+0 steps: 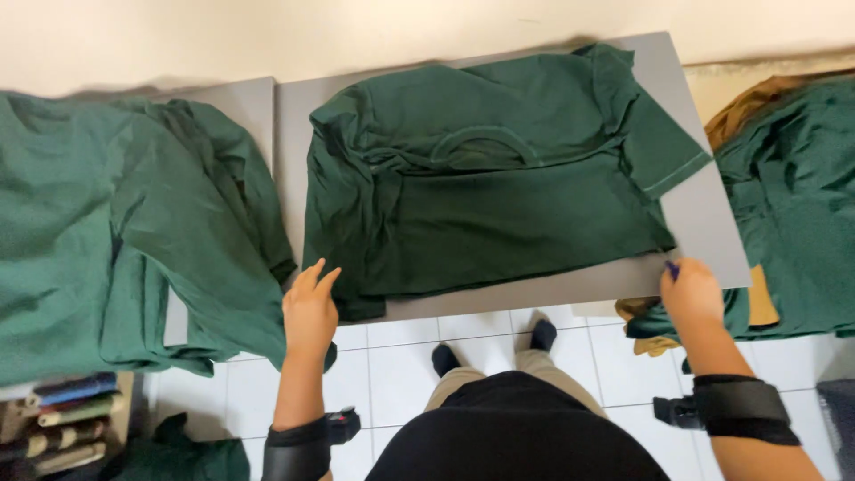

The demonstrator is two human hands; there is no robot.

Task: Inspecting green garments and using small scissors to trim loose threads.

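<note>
Green cotton, soft and creased, makes up the folded shirt [481, 169], which is laid on the grey board [704, 223] with its long axis running left to right and its collar facing up. The board's near edge is touched by the left hand [309, 307], fingers extended, and gripped by the right hand [690, 294], fingers curled over it.

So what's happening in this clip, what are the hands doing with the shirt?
A person stands at a flat grey folding board with a dark green short-sleeved T-shirt laid across it, partly folded. The left hand rests open at the shirt's lower left corner, fingers on the fabric. The right hand grips the board's lower right edge. Heaps of similar green garments lie to the left and right.
</note>
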